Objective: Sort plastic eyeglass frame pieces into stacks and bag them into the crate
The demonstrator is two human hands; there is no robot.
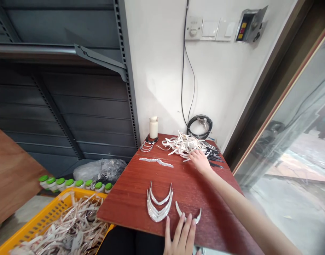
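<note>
Near the front edge of the table my left hand (179,237) lies with its fingers stretched out, the tips at a curved silver trim piece (196,217). Just left of it, several similar silver curved pieces (159,212) are nested in a V-shaped stack. My right hand (199,160) reaches to the back of the table. Its fingers are bent together on the front edge of a tangled pile of white strips (182,144), with a white strip (186,160) at the fingertips. Black strips (215,156) lie right beside that hand.
The reddish-brown table (130,202) also bears a flat wavy silver strip (155,162), a cream bottle (153,127) and a coiled black cable (208,125). A yellow basket (45,221) of strips stands left, near green-lidded jars (79,184). A glass door (289,117) is at right.
</note>
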